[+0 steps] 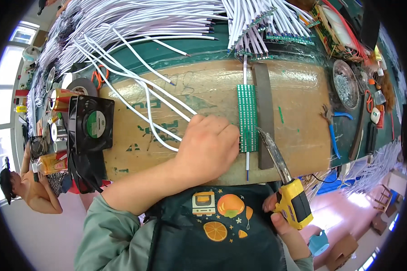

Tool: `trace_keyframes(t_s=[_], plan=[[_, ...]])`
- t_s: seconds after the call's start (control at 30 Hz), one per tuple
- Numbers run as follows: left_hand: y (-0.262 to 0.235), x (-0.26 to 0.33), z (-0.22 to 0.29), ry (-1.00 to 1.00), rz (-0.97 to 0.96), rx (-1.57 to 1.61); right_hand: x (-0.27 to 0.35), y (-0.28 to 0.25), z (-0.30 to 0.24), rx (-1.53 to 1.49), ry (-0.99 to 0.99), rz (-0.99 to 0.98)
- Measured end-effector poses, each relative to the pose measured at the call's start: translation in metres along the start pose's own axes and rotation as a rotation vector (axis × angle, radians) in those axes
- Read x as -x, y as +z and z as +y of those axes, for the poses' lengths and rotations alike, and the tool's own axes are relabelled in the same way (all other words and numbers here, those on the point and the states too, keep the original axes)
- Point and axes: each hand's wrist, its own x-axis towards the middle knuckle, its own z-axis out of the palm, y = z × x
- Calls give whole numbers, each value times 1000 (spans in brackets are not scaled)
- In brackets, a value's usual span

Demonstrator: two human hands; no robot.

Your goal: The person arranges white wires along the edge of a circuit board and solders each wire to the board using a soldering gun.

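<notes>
Green board (246, 108) along bar (264, 108) edge

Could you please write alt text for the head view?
A person's right hand holds a yellow-and-black tool, its metal tip by the right edge of a green circuit board, with the left hand at the board's left edge. White wires lie beyond.

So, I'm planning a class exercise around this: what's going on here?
A person's right hand holds a yellow-handled soldering iron, its tip near the right edge of a green circuit board. The left hand is bunched at the board's left edge, its fingertips hidden. A white wire shows at each end of the board, and a heap of wires lies beyond it.
</notes>
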Motion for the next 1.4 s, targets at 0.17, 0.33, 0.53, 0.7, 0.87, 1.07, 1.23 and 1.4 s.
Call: trace_keyframes(t_s=[0.17,0.33,0.53,0.7,0.87,1.07,1.23,1.4], plan=[[1,2,1,9,15,-39,1,6,-8,-59,105,43],[-1,6,0,39,44,-68,0,12,-10,-66,114,67],[-18,7,-4,47,27,-65,0,12,-6,-27,70,79],[-67,-10,-52,19,-129,-120,1,11,-5,-23,66,74],[-76,-17,-69,47,-338,-184,-2,11,-12,4,90,24],[-68,-28,-61,79,-317,-95,-3,11,-12,9,81,31],[-38,-27,-29,158,-287,39,0,5,-1,48,66,44],[-29,-31,-17,-111,-237,206,1,-1,3,31,78,18]])
